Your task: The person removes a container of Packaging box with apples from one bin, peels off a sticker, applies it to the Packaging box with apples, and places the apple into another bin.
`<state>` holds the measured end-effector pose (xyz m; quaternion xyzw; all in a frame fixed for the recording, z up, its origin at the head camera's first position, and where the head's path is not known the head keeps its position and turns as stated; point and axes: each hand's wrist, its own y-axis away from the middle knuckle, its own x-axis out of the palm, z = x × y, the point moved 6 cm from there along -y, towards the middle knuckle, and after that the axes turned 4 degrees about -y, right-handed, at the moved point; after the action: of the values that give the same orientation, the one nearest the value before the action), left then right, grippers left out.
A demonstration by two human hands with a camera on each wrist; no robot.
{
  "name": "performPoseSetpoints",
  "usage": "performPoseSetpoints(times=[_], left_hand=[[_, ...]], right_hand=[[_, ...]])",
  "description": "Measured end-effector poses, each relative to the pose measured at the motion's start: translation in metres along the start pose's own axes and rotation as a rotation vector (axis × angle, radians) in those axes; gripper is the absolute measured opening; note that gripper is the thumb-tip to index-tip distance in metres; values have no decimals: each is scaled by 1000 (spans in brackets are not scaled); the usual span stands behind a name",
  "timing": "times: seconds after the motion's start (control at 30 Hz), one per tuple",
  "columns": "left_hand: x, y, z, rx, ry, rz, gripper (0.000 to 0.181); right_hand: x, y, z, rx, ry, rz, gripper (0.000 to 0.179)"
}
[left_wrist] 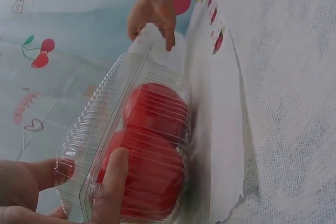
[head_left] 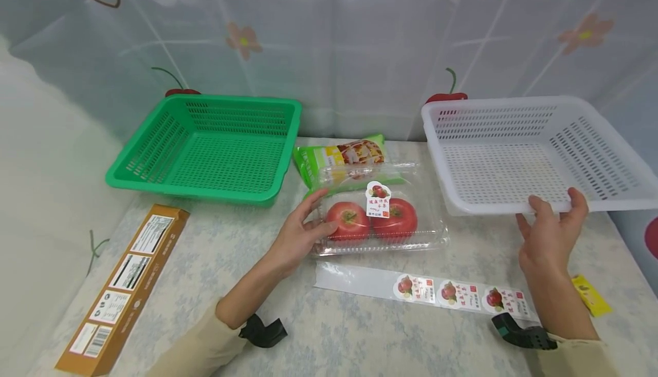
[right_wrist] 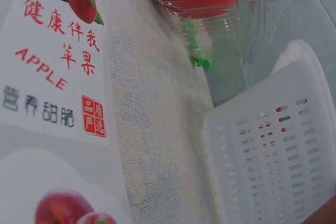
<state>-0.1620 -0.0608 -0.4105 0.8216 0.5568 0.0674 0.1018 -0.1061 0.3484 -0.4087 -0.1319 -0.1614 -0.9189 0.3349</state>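
Observation:
A clear plastic clamshell box (head_left: 382, 247) stands mid-table with two red tomatoes (head_left: 394, 221) inside and an apple-print sticker (head_left: 378, 201) on its lid. At its left end my left hand (head_left: 295, 237) grips the box between thumb and fingers; the left wrist view shows the thumb (left_wrist: 113, 179) against the plastic. To the right, my right hand (head_left: 552, 243) holds the front rim of a white perforated basket (head_left: 493, 208), fingers over the rim. Inside, the basket shows only its slotted floor.
A green basket (head_left: 205, 191) stands at the back left. Behind the box lies a green snack bag (head_left: 313, 165). A sticker strip (head_left: 354, 280) runs in front of the box. A long brown carton (head_left: 123, 285) lies at left, a small yellow packet (head_left: 591, 296) at right.

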Motion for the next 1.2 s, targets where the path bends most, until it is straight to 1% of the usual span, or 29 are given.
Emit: performPoseSetpoints(times=[0.1,0.17,0.33,0.47,0.63,0.8,0.93,1.07,1.2], left_hand=[[-1,2,-4,11,15,-9,71],[-2,2,-9,26,26,-8,71],[-3,7,-24,39,54,-23,70],[2,7,-35,61,62,-22,69],[11,2,-49,88,65,-34,68],[18,-6,-65,137,64,-60,68],[22,-13,-73,143,96,-82,66],[30,-17,-82,153,120,-58,66],[41,-23,-95,194,123,-26,65]], right_hand=[[0,0,0,-4,3,6,61],[1,0,0,1,2,7,61],[0,1,-2,13,-9,9,61],[-1,1,0,-5,7,4,61],[-2,0,0,-7,6,10,61],[-1,-1,-1,3,14,7,62],[-2,-2,-1,-4,34,-2,61],[-2,-2,-1,-1,33,-2,61],[-1,-1,-1,4,27,0,61]])
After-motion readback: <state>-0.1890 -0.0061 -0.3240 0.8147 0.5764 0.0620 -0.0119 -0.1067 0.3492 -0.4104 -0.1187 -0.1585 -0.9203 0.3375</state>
